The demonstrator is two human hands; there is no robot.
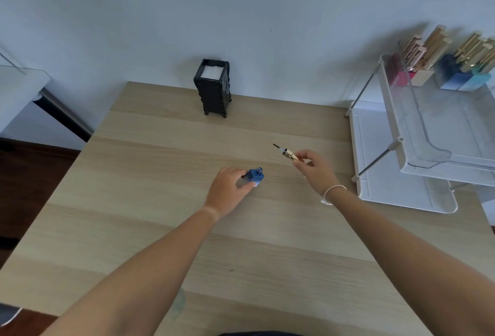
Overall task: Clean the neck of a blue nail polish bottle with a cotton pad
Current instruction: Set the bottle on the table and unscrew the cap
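Note:
A square blue nail polish bottle [255, 177] stands uncapped on the wooden table [160, 228], its threaded neck bare on top. My left hand [227, 191] grips its body from the left. To the right and slightly higher, my right hand [314, 166] holds the gold cap [290, 155], whose brush points up and to the left, away from the bottle. A black holder [213, 87] with white cotton pads showing at its open top stands at the table's far edge, well beyond both hands.
A white two-tier rack [396, 145] stands at the right edge of the table. Its upper tray holds several nail polish bottles [460, 67] with gold caps. A wall runs behind the table. Dark floor lies to the left.

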